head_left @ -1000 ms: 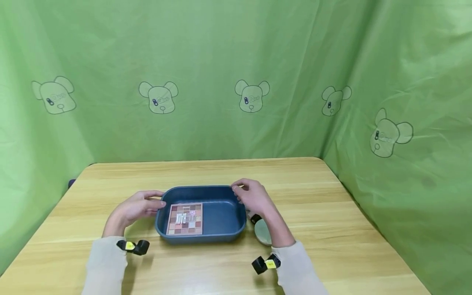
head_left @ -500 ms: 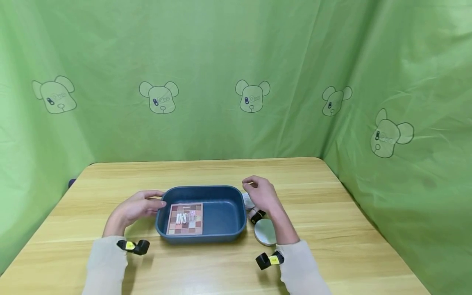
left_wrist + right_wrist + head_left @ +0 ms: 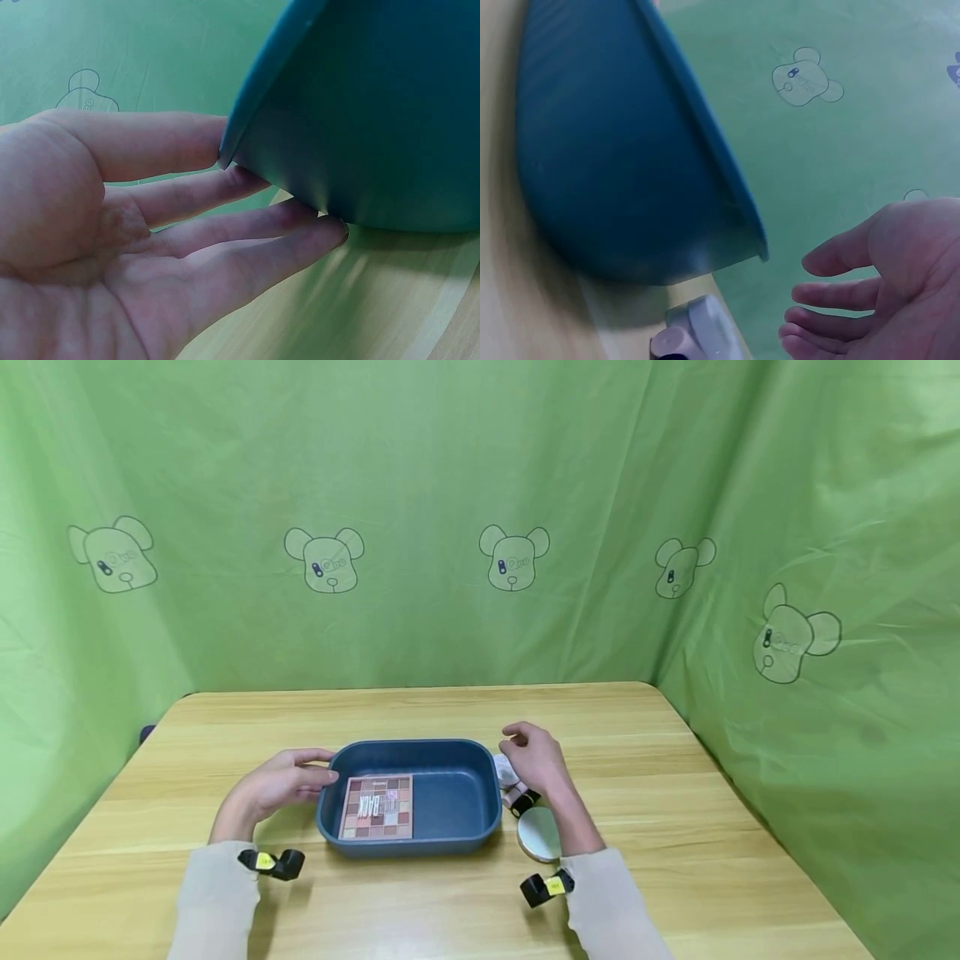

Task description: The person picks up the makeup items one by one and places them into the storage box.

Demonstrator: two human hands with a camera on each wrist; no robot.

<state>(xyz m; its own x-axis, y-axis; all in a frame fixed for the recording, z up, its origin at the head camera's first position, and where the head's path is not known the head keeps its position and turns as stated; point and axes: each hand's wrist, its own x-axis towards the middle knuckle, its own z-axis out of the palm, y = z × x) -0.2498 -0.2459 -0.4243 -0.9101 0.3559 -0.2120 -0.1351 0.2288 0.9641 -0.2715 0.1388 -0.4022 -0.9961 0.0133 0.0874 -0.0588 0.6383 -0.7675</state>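
A dark blue rectangular tray [image 3: 452, 810] with rounded corners rests on the table. Flat on the left of its floor lies a makeup palette [image 3: 377, 807] with a grid of small colour squares and the word "BACK". At the tray's left end my left hand [image 3: 281, 777] pinches the wall, thumb at the rim and fingers against the outside [image 3: 277, 255]. Off the tray's right end, my right hand [image 3: 536, 760] hovers with loosely bent fingers, holding nothing; a gap parts it from the rim in the right wrist view. Beneath it is a whitish object [image 3: 506, 770], partly hidden.
Beside the tray's right end lie a small pale tube with a black end [image 3: 521, 799] and a round, pale green disc [image 3: 538, 833], partly covered by the right forearm. Green curtains [image 3: 420, 635] border the wooden table [image 3: 637, 718] at the back and right.
My right hand has let go of the tray's back right corner and moved a little to the right, uncovering the whitish object and the tube. The left hand and tray have stayed put.
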